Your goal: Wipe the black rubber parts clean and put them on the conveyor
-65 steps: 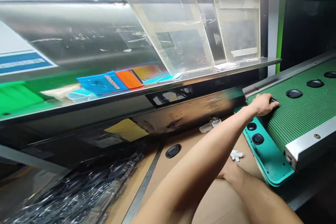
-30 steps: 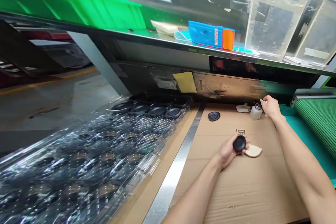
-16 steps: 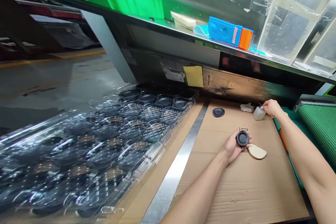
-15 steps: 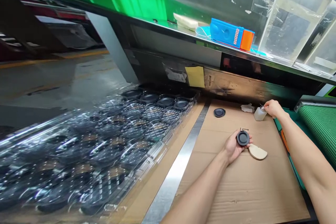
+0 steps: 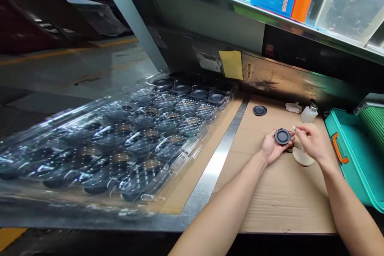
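Note:
My left hand [image 5: 269, 149] is palm up, its fingers curled round a round black part [image 5: 282, 136] with a raised ring. Close to the right of that part, my right hand [image 5: 310, 141] pinches a small white piece [image 5: 294, 128], too small to name. Beneath the right hand lies a cream half-round pad [image 5: 303, 157], partly covered by the fingers. A white bottle with a dark pump top [image 5: 309, 113] stands behind it. Beside the bottle is a crumpled white scrap [image 5: 293, 107]. Another round black part [image 5: 259, 110] rests on the cardboard [image 5: 279, 204] farther left.
A clear plastic tray [image 5: 192, 152] with several round black parts in it fills the left side. A metal strip [image 5: 217, 160] runs beside it. To the right are a teal bin [image 5: 360, 168] with an orange handle and a green conveyor belt [image 5: 373, 122]. A shelf edge [image 5: 240, 10] overhangs the back.
My right hand has left the bottle and come toward the part in my left hand, now pinching a small white piece. The view has tilted down, showing more of the teal bin.

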{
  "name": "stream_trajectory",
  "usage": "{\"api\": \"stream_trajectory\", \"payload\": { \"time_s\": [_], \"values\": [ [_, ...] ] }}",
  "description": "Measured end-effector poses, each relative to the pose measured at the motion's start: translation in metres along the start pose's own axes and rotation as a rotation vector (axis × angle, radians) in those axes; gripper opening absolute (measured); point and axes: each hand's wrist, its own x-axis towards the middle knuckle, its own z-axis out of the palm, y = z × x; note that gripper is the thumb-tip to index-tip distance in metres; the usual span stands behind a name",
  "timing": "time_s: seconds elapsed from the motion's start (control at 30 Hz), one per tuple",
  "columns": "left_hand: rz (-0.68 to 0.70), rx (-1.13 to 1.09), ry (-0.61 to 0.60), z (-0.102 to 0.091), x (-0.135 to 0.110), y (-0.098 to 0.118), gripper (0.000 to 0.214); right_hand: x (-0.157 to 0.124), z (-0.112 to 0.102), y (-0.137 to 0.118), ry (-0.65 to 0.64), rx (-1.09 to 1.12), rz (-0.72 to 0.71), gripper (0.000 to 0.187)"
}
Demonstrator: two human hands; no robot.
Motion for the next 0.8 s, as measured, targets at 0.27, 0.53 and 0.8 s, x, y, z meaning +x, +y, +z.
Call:
{"api": "stream_trajectory", "payload": {
  "time_s": [0.27,0.53,0.8],
  "values": [
    [0.002,0.098,0.049,0.000,0.000,-0.012,0.047,-0.026,0.050,0.000,-0.012,-0.107,-0.041,0.019],
    [0.049,0.114,0.071,0.001,-0.003,-0.016,0.048,-0.035,0.070,-0.003,-0.006,0.034,-0.106,0.021],
    [0.052,0.092,0.072,0.003,-0.005,-0.020,0.045,-0.034,0.063,0.004,0.018,-0.136,-0.139,0.026]
  ]
}}
